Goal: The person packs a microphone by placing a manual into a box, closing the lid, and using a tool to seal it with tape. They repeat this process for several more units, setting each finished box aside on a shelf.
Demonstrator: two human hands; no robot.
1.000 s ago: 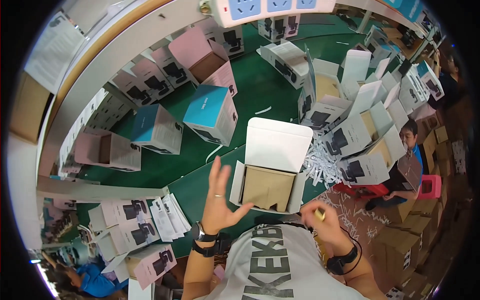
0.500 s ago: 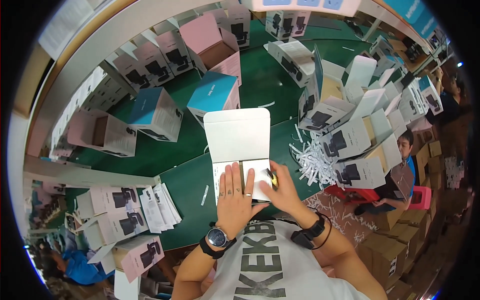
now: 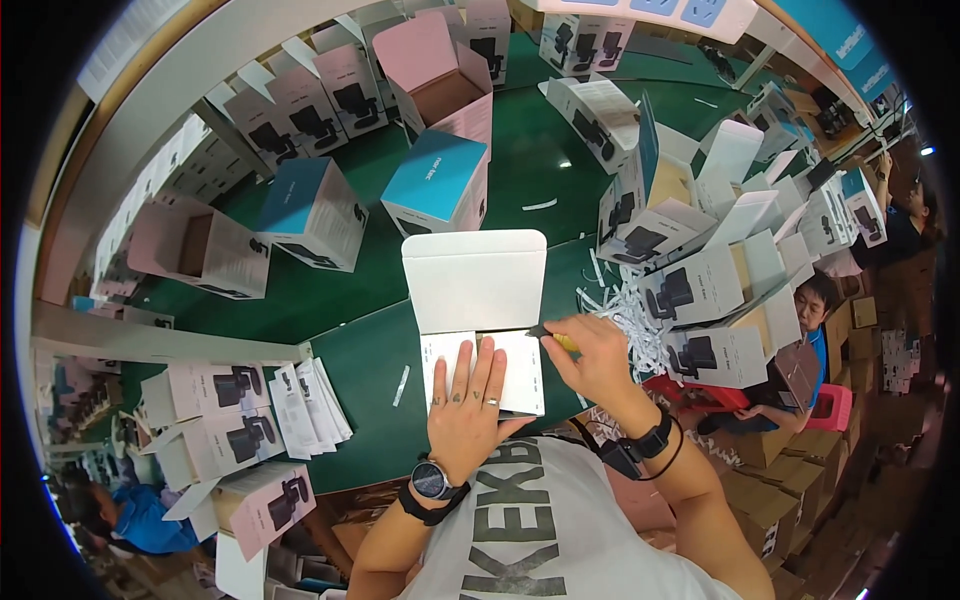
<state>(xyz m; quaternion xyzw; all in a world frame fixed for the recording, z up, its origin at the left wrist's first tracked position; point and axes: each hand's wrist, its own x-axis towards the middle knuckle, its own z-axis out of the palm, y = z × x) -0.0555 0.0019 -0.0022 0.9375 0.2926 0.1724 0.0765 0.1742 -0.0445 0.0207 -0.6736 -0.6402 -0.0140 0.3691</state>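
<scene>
One white box (image 3: 478, 305), contents hidden, lies beneath left fingers (image 3: 461, 378).

Covered interior, half-hidden tool, cropped surroundings.
The closed flaps of the white box (image 3: 476, 305) conceal whatever lies inside, and the left hand (image 3: 467, 410) covers much of their surface; the small print along the flap edges is too tiny to read. The right hand (image 3: 597, 368) hides most of the yellow tool (image 3: 566, 342), and whether the tool's dark tip touches the box cannot be told. The top edge crops the power strip (image 3: 690, 10), the lower edge cuts off the shirt (image 3: 530, 530), stacked boxes partly block the seated co-worker (image 3: 818, 335), and the blue-shirted person (image 3: 150, 515) at lower left is blurred.
</scene>
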